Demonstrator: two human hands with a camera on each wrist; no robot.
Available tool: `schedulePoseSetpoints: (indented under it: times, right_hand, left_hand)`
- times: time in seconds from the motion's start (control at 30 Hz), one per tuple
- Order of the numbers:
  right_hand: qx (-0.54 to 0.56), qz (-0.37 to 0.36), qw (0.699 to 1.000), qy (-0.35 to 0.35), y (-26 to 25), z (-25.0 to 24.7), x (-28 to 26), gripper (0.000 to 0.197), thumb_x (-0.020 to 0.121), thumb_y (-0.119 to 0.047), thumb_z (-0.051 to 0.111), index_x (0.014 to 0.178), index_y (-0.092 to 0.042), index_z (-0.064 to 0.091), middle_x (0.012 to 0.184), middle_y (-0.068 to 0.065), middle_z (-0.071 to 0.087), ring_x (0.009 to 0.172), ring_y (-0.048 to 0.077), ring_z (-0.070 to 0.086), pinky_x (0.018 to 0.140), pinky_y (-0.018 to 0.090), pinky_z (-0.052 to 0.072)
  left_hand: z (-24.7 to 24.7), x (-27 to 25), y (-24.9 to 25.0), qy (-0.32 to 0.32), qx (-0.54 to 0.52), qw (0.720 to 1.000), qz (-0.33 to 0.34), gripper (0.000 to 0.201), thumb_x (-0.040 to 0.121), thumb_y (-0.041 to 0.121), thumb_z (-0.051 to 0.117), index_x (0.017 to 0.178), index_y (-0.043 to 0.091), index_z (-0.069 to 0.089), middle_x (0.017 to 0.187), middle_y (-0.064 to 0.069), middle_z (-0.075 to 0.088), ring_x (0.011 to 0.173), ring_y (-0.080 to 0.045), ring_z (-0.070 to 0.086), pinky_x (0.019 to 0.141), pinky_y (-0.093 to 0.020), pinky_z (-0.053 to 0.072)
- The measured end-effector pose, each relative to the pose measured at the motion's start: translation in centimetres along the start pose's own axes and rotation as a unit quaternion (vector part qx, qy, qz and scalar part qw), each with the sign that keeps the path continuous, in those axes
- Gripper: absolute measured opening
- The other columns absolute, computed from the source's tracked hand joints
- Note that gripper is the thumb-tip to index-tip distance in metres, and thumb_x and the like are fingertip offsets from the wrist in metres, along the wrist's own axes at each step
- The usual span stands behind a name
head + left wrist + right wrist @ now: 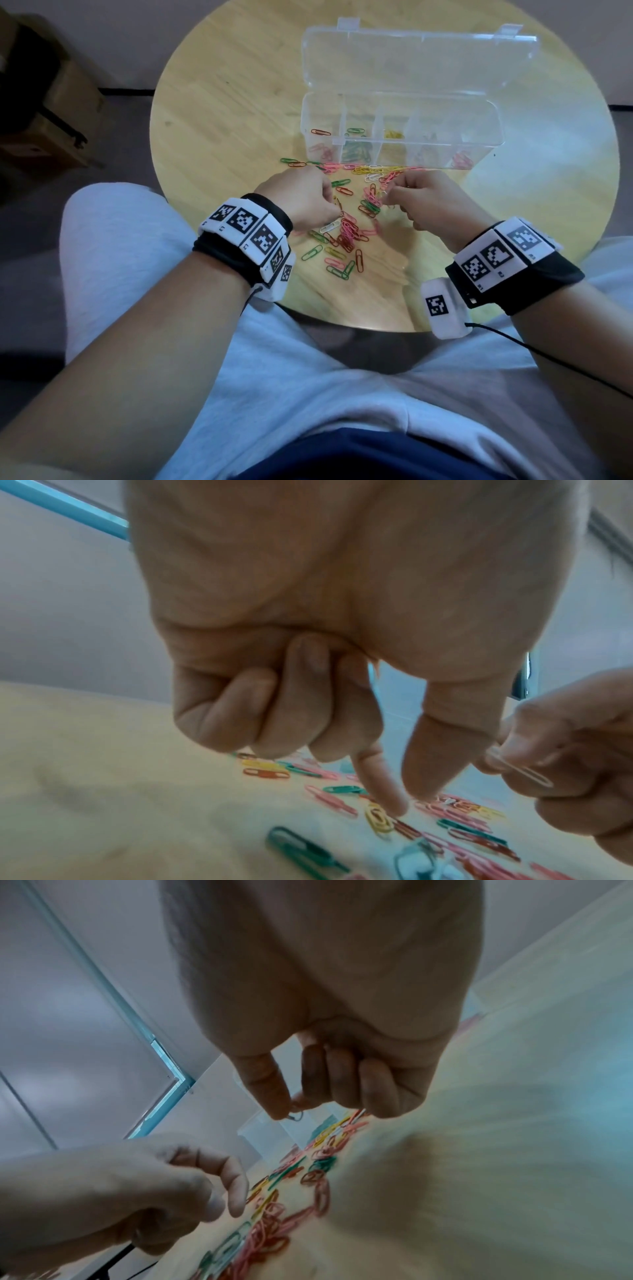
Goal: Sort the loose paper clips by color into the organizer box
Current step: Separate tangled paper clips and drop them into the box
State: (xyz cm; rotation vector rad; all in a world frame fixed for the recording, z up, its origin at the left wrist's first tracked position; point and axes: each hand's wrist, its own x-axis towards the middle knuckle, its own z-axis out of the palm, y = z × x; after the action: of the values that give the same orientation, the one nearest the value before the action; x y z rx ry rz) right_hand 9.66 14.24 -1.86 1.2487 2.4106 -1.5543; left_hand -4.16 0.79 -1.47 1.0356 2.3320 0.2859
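Loose paper clips (349, 233) in pink, red, green, yellow and white lie scattered on the round wooden table (222, 137) between my hands. Behind them stands the clear organizer box (411, 157); its compartments hold red, green, yellow and pink clips. My left hand (409, 800) hovers over the pile. Three of its fingers are curled, the index finger (380, 783) and thumb point down, slightly apart, with nothing between them. My right hand (291, 1112) pinches a white clip (520, 769) between thumb and index finger, just above the pile.
The box's clear lid (418, 58) lies open flat behind it. A cardboard box (51, 113) sits on the floor at the left. The table's near edge (342, 322) is over my lap, and a black cable (548, 359) trails from the right wrist.
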Motion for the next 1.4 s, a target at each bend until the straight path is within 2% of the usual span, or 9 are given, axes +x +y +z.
schedulePoseSetpoints:
  times: [0.07, 0.17, 0.3, 0.6, 0.73, 0.87, 1.0, 1.2, 1.4]
  right_hand:
    - [0.051, 0.03, 0.998, -0.007, -0.1, -0.2, 0.0, 0.026, 0.087, -0.013, 0.053, 0.062, -0.017, 0.049, 0.057, -0.001, 0.039, 0.047, 0.013, 0.03, 0.044, 0.025, 0.027]
    - [0.174, 0.07, 0.981, -0.044, -0.3, -0.5, 0.0, 0.018, 0.084, -0.013, 0.037, 0.067, -0.019, 0.034, 0.049, -0.004, 0.03, 0.047, 0.015, 0.017, 0.044, 0.025, 0.014]
    - [0.24, 0.088, 0.963, -0.087, -0.5, -0.6, -0.4, 0.019, 0.082, -0.014, 0.029, 0.065, -0.02, 0.032, 0.047, -0.004, 0.022, 0.045, 0.012, 0.011, 0.046, 0.024, 0.008]
    - [0.288, 0.098, 0.945, -0.118, -0.3, -0.4, -0.7, 0.015, 0.082, -0.015, 0.033, 0.067, -0.019, 0.035, 0.048, -0.001, 0.03, 0.044, 0.014, 0.015, 0.043, 0.022, 0.01]
    - [0.276, 0.096, 0.949, -0.118, -0.2, -0.2, -0.9, 0.015, 0.082, -0.014, 0.032, 0.069, -0.019, 0.035, 0.048, 0.0, 0.03, 0.044, 0.014, 0.015, 0.043, 0.022, 0.01]
    - [0.265, 0.098, 0.952, -0.117, -0.1, -0.2, -0.9, 0.015, 0.082, -0.014, 0.032, 0.069, -0.019, 0.034, 0.048, 0.0, 0.028, 0.044, 0.013, 0.015, 0.043, 0.02, 0.01]
    - [0.26, 0.098, 0.953, -0.122, 0.0, -0.1, -1.0, 0.014, 0.082, -0.014, 0.031, 0.069, -0.02, 0.034, 0.049, 0.0, 0.028, 0.044, 0.013, 0.015, 0.044, 0.022, 0.009]
    - [0.269, 0.098, 0.949, -0.132, 0.3, 0.0, -1.4, 0.012, 0.081, -0.013, 0.033, 0.07, -0.018, 0.038, 0.052, 0.003, 0.031, 0.044, 0.014, 0.018, 0.039, 0.02, 0.015]
    - [0.308, 0.109, 0.935, -0.138, 0.3, -0.4, -1.5, 0.018, 0.083, -0.015, 0.035, 0.066, -0.019, 0.033, 0.048, 0.0, 0.029, 0.045, 0.014, 0.015, 0.041, 0.021, 0.011]
  left_hand:
    - [0.0, -0.2, -0.1, -0.007, 0.011, 1.0, 0.006, 0.006, 0.076, 0.031, 0.07, 0.077, 0.026, 0.066, 0.059, 0.012, 0.062, 0.063, -0.01, 0.062, 0.057, -0.025, 0.044]
    - [0.4, -0.1, 0.0, -0.019, 0.048, 0.999, 0.001, 0.011, 0.072, 0.032, 0.078, 0.072, 0.027, 0.068, 0.076, 0.013, 0.067, 0.077, -0.012, 0.065, 0.067, -0.028, 0.051]
    - [0.7, 0.0, 0.3, -0.01, 0.075, 0.997, -0.009, 0.013, 0.074, 0.03, 0.076, 0.065, 0.026, 0.066, 0.072, 0.014, 0.066, 0.077, -0.016, 0.065, 0.064, -0.026, 0.047]
    - [1.3, -0.3, 1.2, 0.01, 0.124, 0.992, 0.001, 0.014, 0.073, 0.033, 0.071, 0.078, 0.02, 0.066, 0.078, 0.005, 0.067, 0.075, -0.022, 0.064, 0.068, -0.032, 0.052]
    - [0.9, -0.5, 1.0, 0.016, 0.098, 0.995, 0.011, 0.004, 0.077, 0.025, 0.071, 0.079, 0.025, 0.068, 0.085, 0.009, 0.067, 0.085, -0.021, 0.064, 0.071, -0.032, 0.051]
    - [0.9, -0.6, 0.8, 0.021, 0.096, 0.995, 0.027, 0.015, 0.077, 0.022, 0.072, 0.089, 0.032, 0.069, 0.101, 0.01, 0.064, 0.094, -0.02, 0.061, 0.072, -0.031, 0.048]
    - [0.9, -0.8, 1.1, 0.032, 0.124, 0.992, 0.021, 0.004, 0.078, 0.028, 0.073, 0.079, 0.029, 0.07, 0.086, 0.01, 0.065, 0.087, -0.021, 0.063, 0.068, -0.03, 0.044]
    - [1.4, -0.8, 1.7, 0.051, 0.16, 0.985, 0.032, 0.014, 0.074, 0.035, 0.071, 0.078, 0.022, 0.068, 0.082, 0.006, 0.066, 0.08, -0.022, 0.064, 0.065, -0.03, 0.045]
    - [0.9, -0.9, 1.0, 0.059, 0.107, 0.992, 0.033, 0.017, 0.078, 0.037, 0.073, 0.063, 0.031, 0.067, 0.08, 0.014, 0.069, 0.081, -0.017, 0.065, 0.069, -0.028, 0.051]
